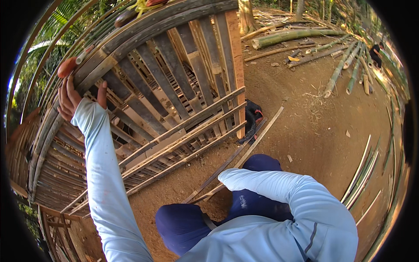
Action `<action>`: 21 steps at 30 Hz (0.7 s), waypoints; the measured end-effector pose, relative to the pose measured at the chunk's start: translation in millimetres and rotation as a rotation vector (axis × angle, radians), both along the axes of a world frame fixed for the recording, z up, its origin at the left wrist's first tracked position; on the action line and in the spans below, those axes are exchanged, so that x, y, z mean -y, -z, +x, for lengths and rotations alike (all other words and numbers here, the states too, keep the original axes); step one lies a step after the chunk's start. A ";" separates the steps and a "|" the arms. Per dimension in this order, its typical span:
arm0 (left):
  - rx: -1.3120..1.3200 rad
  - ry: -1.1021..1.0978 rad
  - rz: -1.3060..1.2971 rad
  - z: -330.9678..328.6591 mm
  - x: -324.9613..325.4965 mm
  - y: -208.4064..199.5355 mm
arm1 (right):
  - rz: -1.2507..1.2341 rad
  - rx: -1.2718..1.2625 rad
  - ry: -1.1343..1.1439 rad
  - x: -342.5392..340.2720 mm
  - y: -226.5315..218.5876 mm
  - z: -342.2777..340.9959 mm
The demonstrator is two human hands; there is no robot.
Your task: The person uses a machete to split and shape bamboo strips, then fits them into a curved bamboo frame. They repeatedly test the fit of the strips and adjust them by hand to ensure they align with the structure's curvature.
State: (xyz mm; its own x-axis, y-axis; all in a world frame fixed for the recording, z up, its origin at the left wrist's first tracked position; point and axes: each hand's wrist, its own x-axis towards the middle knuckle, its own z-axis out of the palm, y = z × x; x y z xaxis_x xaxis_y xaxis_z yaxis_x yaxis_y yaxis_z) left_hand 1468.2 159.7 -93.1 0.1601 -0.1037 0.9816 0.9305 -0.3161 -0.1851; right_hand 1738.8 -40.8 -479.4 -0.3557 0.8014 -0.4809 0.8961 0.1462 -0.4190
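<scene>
My left hand [70, 99] is closed over the top rail [94, 72] of a slatted bamboo structure [163, 87], with the fingers on the outer side and the thumb on the inner side. Just beyond the fingers, an orange-red rounded object with a pale neck [67, 67] rests on the rail. My right forearm in its light blue sleeve [257, 181] bends across in front of my knees. The sleeve ends near a long thin bamboo strip [259, 135], and no part of my right hand shows.
Yellow cord [146, 6] and a dark rounded object [125, 18] lie on the upper rail. A black bag [252, 117] sits by the structure's corner post. Green bamboo poles [297, 37] and split strips [362, 174] lie on the dirt. Another person [376, 53] is far right.
</scene>
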 end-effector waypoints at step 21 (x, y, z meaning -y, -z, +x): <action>0.065 -0.014 0.061 7.7 -10.8 3.2 | 0.012 -0.052 0.117 -0.7 -29.2 13.7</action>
State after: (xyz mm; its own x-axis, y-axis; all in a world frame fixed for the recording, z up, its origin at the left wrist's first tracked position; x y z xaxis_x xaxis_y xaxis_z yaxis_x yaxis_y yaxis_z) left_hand 1475.9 170.5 -96.4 0.0981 -0.1615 0.9820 0.9453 -0.2934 -0.1427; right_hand 1752.5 -40.1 -450.2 -0.2837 0.8444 -0.4544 0.8845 0.0475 -0.4640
